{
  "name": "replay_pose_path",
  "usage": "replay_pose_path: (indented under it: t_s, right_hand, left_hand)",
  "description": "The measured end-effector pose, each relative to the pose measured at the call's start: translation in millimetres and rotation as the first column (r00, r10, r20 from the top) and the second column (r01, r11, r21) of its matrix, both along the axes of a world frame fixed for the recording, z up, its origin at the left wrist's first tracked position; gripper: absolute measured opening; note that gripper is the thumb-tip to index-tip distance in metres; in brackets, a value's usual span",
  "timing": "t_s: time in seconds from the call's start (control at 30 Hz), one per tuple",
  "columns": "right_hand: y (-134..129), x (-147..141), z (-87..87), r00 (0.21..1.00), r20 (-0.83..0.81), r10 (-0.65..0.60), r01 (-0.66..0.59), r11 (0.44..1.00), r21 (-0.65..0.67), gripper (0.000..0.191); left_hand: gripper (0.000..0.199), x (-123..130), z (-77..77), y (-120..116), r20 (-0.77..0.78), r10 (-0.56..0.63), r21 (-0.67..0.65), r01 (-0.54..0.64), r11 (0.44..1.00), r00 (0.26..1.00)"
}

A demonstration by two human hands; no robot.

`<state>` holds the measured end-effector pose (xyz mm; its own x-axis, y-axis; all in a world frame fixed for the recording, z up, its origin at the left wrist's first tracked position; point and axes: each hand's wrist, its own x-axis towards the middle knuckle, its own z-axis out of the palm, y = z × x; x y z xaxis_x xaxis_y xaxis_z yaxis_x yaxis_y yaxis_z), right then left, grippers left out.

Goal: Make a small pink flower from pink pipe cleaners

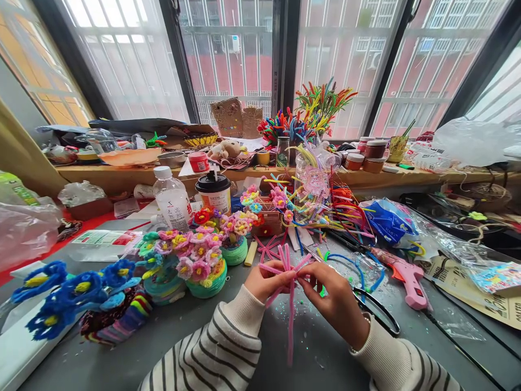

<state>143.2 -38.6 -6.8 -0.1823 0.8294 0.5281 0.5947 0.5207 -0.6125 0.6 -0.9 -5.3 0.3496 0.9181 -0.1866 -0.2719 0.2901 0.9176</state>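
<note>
Several pink pipe cleaners (290,331), crossed at one middle point like a star, are held up over the grey table. My left hand (267,282) pinches the bundle near its crossing from the left. On the other side, my right hand (331,290) has its thumb and fingertips closed on the same crossing. One long pink stem hangs straight down, while shorter ends spread upward and sideways. Behind my left hand lies another pink pipe-cleaner star (268,248). Black-handled scissors (378,309) lie beside my right hand, partly hidden by it.
Left stand pots of pipe-cleaner flowers (199,252) and a blue-flowered basket (118,320). A bottle (171,198) and lidded cup (214,193) are behind them. At right lie a pink glue gun (402,277) with its cord, blue pipe cleaners (345,259) and plastic bags (393,220).
</note>
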Motion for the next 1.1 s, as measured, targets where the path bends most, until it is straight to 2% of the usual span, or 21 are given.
replay_pose_path:
  t_s: [0.13,0.23,0.3,0.37,0.47,0.67,0.83,0.97,1.1]
  right_hand:
    - [0,2,3.1,0.991,-0.135,-0.001,-0.024,0.983,-0.182,0.013]
    - [4,4,2.1,0.937,-0.348,0.015,-0.147,0.922,-0.358,0.019]
    - [7,5,0.8,0.879,-0.475,0.023,-0.241,0.883,-0.402,0.020]
    - [8,5,0.1,0.842,-0.538,0.034,-0.287,0.873,-0.394,0.019]
    - [8,3,-0.3,0.821,-0.571,0.012,-0.277,0.883,-0.380,0.019]
    - [3,-6,-7.8,0.732,-0.664,-0.153,-0.226,0.864,-0.449,0.020]
    - [0,-13,-10.1,0.647,-0.728,-0.226,-0.230,0.853,-0.469,0.021]
    - [0,-15,-8.5,0.568,-0.785,-0.250,-0.260,0.850,-0.458,0.022]
    - [4,-12,-8.9,0.526,-0.824,-0.210,-0.335,0.840,-0.428,0.018]
  left_hand:
    - [0.023,-1,-1.8,-1,-0.006,-0.026,-0.017,0.026,1.000,1.000]
    - [0.023,-1,-2.5,-2,-0.047,-0.087,-0.031,0.086,0.996,0.995]
    - [0.024,-1,-2.2,-2,-0.067,-0.109,-0.034,0.107,0.994,0.992]
    - [0.025,-1,-1.7,-3,-0.079,-0.112,-0.036,0.110,0.993,0.991]
    - [0.027,0,-1.4,-3,-0.083,-0.089,-0.029,0.087,0.996,0.993]
    - [0.028,1,-2.2,-2,-0.061,0.007,0.008,-0.007,1.000,0.998]
    - [0.025,3,0.2,-4,-0.051,0.071,0.082,-0.067,0.994,0.996]
    - [0.026,6,0.3,-5,-0.026,0.104,0.071,-0.102,0.992,0.994]
    - [0.027,6,-1.4,-3,0.014,0.117,0.036,-0.118,0.992,0.993]
